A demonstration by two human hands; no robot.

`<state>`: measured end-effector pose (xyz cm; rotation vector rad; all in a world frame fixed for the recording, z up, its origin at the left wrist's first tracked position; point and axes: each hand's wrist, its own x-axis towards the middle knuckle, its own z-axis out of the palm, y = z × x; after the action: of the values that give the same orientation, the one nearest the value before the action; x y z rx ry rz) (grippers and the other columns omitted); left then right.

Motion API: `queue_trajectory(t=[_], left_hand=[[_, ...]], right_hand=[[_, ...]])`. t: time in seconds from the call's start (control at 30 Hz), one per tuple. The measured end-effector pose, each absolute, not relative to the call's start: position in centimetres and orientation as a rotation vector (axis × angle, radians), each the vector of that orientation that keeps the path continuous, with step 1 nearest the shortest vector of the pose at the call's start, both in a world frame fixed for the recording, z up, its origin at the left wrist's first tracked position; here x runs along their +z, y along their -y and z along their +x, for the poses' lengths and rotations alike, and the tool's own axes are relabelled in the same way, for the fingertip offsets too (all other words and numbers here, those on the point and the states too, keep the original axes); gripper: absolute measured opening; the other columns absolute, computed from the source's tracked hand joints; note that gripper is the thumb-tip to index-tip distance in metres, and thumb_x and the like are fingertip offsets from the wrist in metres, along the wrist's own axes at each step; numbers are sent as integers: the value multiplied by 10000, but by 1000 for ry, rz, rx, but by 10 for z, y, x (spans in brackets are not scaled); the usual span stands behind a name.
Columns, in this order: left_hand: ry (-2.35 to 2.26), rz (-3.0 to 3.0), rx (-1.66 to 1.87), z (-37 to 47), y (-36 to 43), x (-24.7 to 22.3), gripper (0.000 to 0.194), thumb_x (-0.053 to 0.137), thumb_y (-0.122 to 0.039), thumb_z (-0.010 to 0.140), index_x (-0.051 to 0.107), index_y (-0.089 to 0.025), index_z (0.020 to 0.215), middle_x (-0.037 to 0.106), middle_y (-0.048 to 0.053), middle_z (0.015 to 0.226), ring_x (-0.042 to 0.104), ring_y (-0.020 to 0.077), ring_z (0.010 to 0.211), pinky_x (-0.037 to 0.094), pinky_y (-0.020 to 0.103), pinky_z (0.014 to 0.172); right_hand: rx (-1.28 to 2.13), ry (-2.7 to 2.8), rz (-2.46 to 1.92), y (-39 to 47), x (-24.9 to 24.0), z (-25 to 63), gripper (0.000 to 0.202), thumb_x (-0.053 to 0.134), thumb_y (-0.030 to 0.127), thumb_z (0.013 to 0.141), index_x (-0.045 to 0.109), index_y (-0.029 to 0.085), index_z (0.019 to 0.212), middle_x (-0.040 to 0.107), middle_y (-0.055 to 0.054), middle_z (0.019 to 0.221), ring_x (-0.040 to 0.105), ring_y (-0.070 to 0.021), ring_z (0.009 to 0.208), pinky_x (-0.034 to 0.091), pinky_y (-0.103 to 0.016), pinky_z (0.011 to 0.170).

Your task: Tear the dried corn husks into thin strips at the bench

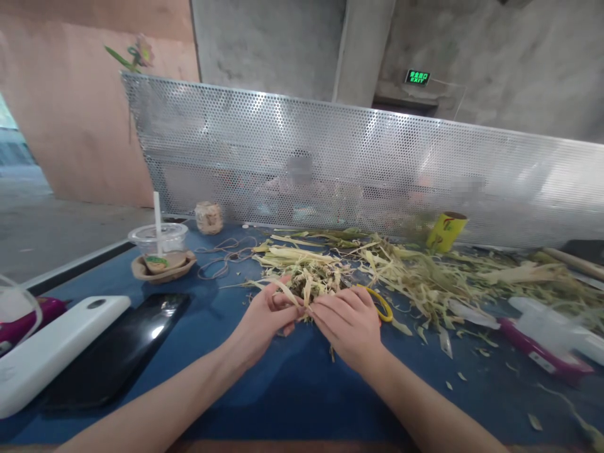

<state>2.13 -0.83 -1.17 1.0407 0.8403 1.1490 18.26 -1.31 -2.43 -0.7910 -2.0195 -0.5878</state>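
Note:
My left hand (pixel 271 313) and my right hand (pixel 350 321) meet at the middle of the blue table. Between their pinched fingertips is a pale dried plant strip (pixel 307 290), like corn husk, and both hands are closed on it. Just beyond lies a loose bundle of pale husk strips (pixel 297 259) with crumpled bits on top. A yellow loop handle (pixel 383 307), perhaps of scissors, shows beside my right hand, the rest hidden behind it. My palms are turned away, so part of what the fingers hold is covered.
Husk scraps (pixel 425 283) spread right, near a yellow can (pixel 446 231). A black phone (pixel 127 346), a white power bank (pixel 61 346), thin string (pixel 226 257), a jar (pixel 209 218) and a plastic cup (pixel 159 238) lie left. A perforated metal screen (pixel 330 163) closes the back.

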Motion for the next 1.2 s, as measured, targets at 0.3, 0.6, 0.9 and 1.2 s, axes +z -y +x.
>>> queue_trajectory(t=[0.3, 0.6, 0.9, 1.2], left_hand=[[-809, 922, 989, 20, 12, -11, 534, 769, -193, 538, 510, -151, 1003, 512, -67, 531, 419, 40, 443, 283, 154, 400], [-845, 1226, 1094, 16, 12, -7, 1002, 750, -200, 567, 126, -169, 1352, 610, -44, 616, 439, 68, 419, 330, 176, 373], [-965, 1398, 1184, 16, 17, -5, 1067, 695, -262, 648, -52, -171, 1404, 702, 24, 764, 537, 117, 503, 403, 220, 456], [-1093, 1639, 1037, 16, 16, -9, 804, 505, -340, 800, 10, -172, 1411, 690, 56, 1024, 621, 225, 926, 460, 356, 785]], right_hand=[[-561, 2173, -623, 19, -18, 194, 225, 463, 190, 838, 615, 311, 951, 698, 5, 956, 560, -133, 596, 363, -324, 580], [-224, 2089, -503, 4, -26, 189, 185, 497, 164, 852, 657, 208, 935, 707, -42, 856, 649, -122, 724, 476, -238, 610], [332, 1798, -743, 9, -22, 177, 119, 600, 175, 764, 695, 240, 794, 671, -19, 672, 604, -143, 608, 489, -253, 558], [902, 1421, -897, 8, -21, 173, 696, 736, 221, 610, 313, 220, 1163, 539, 102, 538, 540, -108, 498, 441, -219, 510]])
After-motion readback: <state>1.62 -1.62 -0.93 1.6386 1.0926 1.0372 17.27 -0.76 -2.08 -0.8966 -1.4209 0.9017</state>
